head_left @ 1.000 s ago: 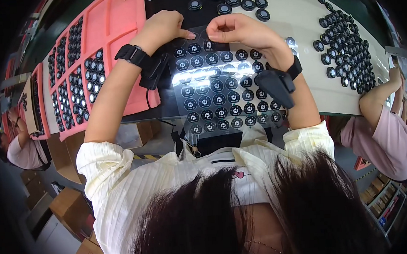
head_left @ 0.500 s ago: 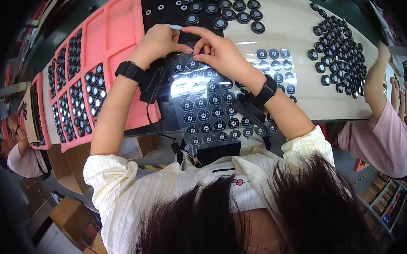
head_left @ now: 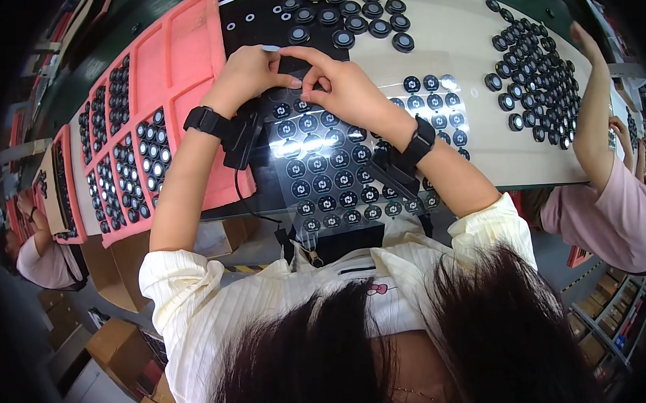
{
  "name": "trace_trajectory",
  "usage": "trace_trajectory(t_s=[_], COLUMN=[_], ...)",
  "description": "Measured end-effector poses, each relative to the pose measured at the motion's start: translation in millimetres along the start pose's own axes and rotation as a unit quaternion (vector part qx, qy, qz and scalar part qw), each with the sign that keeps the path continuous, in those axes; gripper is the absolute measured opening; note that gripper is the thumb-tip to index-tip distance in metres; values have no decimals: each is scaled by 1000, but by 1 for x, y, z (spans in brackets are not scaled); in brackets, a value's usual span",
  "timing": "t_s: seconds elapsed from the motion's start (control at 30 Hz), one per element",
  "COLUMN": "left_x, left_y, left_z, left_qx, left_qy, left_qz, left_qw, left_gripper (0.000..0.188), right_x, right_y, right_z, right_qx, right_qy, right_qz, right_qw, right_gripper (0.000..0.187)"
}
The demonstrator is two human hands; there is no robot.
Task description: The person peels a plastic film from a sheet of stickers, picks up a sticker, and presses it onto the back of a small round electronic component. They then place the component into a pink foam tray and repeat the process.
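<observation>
My left hand [head_left: 251, 73] and my right hand [head_left: 334, 80] meet above the top left corner of a clear sheet of round black labels [head_left: 344, 179]. Fingertips of both hands touch at the far side, and the thumbs bend in toward each other. Both hands are closed as if round something small, but the fingers hide whatever lies between them. The labels stand in rows, each with a white mark, and glare crosses the upper rows. Beyond my fingers, several round black parts with grey centres [head_left: 344, 39] stand on the table.
At left, a pink foam tray [head_left: 203, 127] holds rows of black round parts in its compartments. A large cluster of similar parts [head_left: 541, 84] covers the table's right side. Small pale rings [head_left: 250, 17] lie on a black mat. A co-worker's arm [head_left: 595, 128] reaches in at right.
My hands stay together in nearly the same pose, slightly lower in the picture. The co-worker's hand at right has risen. The view has shifted slightly.
</observation>
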State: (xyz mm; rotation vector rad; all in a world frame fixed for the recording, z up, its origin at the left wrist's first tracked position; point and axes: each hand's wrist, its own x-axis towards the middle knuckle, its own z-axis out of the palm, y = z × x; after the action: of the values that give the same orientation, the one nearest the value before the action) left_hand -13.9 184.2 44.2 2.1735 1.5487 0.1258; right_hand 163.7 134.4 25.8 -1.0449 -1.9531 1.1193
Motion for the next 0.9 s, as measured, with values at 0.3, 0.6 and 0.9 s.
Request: trace_trajectory(t_s=[0.3, 0.6, 0.9], left_x=[3, 22, -71], left_y=[26, 39, 102], left_z=[-7, 5, -31], left_qx=[107, 155, -528], left_qy=[-17, 146, 112], left_qz=[42, 55, 70], left_qw=[993, 976, 839], left_gripper=[37, 40, 36], right_x=[-20, -25, -30], right_y=[-32, -39, -51], right_z=[-73, -86, -78], right_qx=[240, 286, 415], right_qy=[86, 205, 122], right_qz=[-54, -72, -310], right_qw=[965, 933, 847], right_gripper=[66, 80, 80])
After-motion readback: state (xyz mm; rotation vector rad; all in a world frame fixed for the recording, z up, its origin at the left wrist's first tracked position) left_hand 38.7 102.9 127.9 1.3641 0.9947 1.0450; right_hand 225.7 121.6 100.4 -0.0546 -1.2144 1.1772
